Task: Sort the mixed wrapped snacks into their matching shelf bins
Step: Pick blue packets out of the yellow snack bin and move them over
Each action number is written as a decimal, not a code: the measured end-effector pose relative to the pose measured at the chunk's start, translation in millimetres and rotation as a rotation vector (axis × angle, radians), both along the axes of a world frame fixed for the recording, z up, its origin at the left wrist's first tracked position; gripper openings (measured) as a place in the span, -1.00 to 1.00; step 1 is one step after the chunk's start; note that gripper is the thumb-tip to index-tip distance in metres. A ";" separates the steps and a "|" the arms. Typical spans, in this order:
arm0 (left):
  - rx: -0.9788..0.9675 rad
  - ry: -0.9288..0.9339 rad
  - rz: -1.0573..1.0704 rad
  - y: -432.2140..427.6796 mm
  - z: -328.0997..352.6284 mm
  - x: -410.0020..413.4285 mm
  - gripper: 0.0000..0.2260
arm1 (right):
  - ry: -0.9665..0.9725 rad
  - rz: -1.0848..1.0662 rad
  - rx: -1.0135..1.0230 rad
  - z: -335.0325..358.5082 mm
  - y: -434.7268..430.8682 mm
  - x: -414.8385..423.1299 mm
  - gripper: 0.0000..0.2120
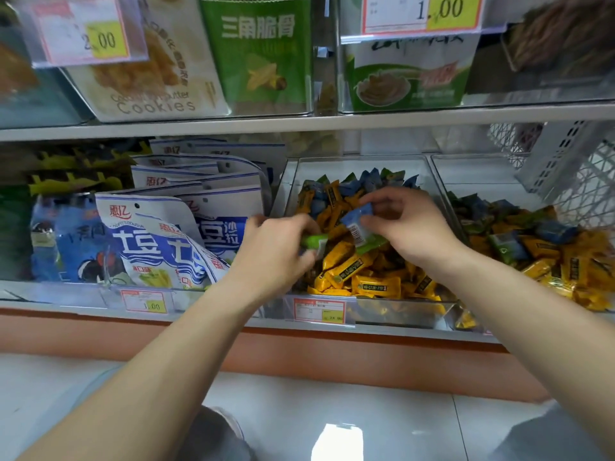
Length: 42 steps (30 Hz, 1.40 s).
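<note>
**While both hands hold snacks, the bins lie right below**

As both hands work over the middle bin [359,164], the left hand [279,254] has its grip curled round a green snack [311,242]. The right hand [411,224] pinches a blue snack [356,221] just beside it, long axis near upright in view. Yellow snacks [369,287] fill the bin's front. The mixed right bin [482,171] lies rightward, nearer the right hand. Readable are "Cookies" [156,106], "三角脆骨" [258,28], and tags "2.00" [100,41] and "1.00" [441,10].
</note>
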<state>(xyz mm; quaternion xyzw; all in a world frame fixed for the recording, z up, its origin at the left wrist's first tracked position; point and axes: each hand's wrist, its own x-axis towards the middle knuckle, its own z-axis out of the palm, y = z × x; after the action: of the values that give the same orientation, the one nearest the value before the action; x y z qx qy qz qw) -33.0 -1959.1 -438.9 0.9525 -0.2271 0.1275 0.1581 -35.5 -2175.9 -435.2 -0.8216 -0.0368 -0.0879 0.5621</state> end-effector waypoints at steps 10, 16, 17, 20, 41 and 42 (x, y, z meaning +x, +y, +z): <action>-1.089 0.517 -0.120 -0.1 28.9 -12.1 -0.78 | -0.030 0.074 0.429 9.6 38.3 -8.9 -0.81; -0.539 0.087 0.008 36.5 28.9 -2.8 -0.67 | -0.004 0.168 0.176 1.9 59.7 1.9 -0.88; -0.462 0.052 0.053 45.5 30.7 -0.5 -0.67 | -0.051 0.187 -0.075 -3.1 59.6 5.5 -0.85; -0.459 0.112 0.093 65.7 32.3 1.8 -0.67 | -0.020 0.430 -0.595 -15.9 63.4 10.4 -0.73; -0.947 0.221 -0.006 -59.7 20.3 -30.1 -0.65 | 0.302 0.120 0.909 12.7 20.6 -39.7 -0.59; -0.926 0.204 -0.015 -69.8 19.9 -31.5 -0.66 | 0.317 0.140 0.946 15.7 11.6 -43.4 -0.49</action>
<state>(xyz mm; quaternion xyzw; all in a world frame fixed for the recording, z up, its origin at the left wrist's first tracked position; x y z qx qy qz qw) -64.4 -2028.9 -419.0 0.7878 -0.1368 0.1200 0.5884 -78.9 -2164.3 -419.5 -0.4755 0.0379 0.0685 0.8762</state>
